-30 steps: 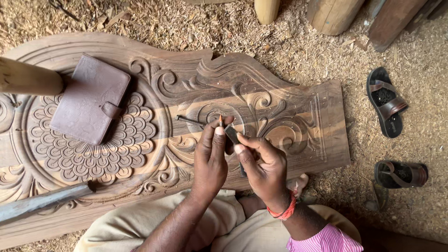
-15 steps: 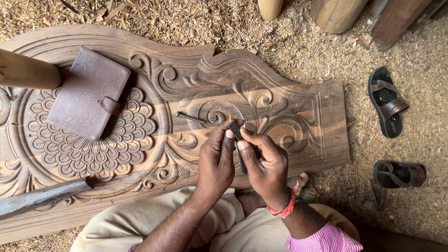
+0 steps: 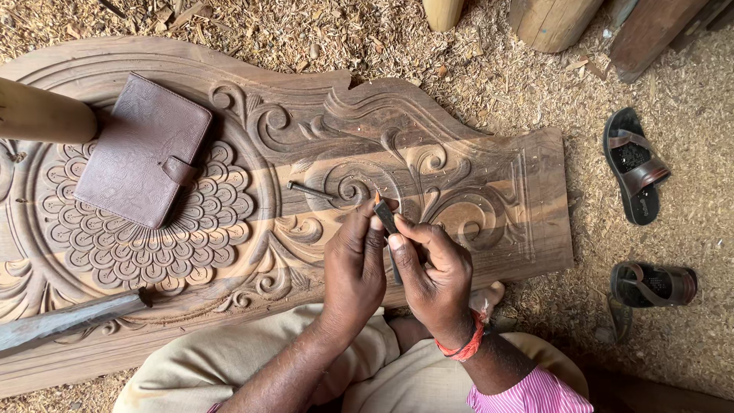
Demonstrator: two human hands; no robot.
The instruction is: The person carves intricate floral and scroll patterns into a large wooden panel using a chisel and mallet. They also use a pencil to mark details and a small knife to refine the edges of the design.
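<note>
A large carved wooden panel [image 3: 474,176] with scrolls and a flower rosette lies on the ground before me. Both my hands meet over its lower middle. My left hand [image 3: 353,264] pinches the upper part of a small dark chisel [image 3: 384,216], whose tip shows orange. My right hand [image 3: 436,279], with a red band at the wrist, grips the same chisel lower down. A thin dark metal tool [image 3: 310,189] lies loose on the carving just left of the hands.
A brown leather wallet [image 3: 143,151] rests on the rosette. A wooden mallet handle [image 3: 42,116] enters from the left, and a long grey tool [image 3: 69,320] lies at lower left. Two sandals [image 3: 633,164] [image 3: 654,283] sit on sawdust at right. Logs stand at the top.
The hands shifted slightly down and right over the panel, still joined on the chisel. The thin metal tool on the carving has come into view left of them.
</note>
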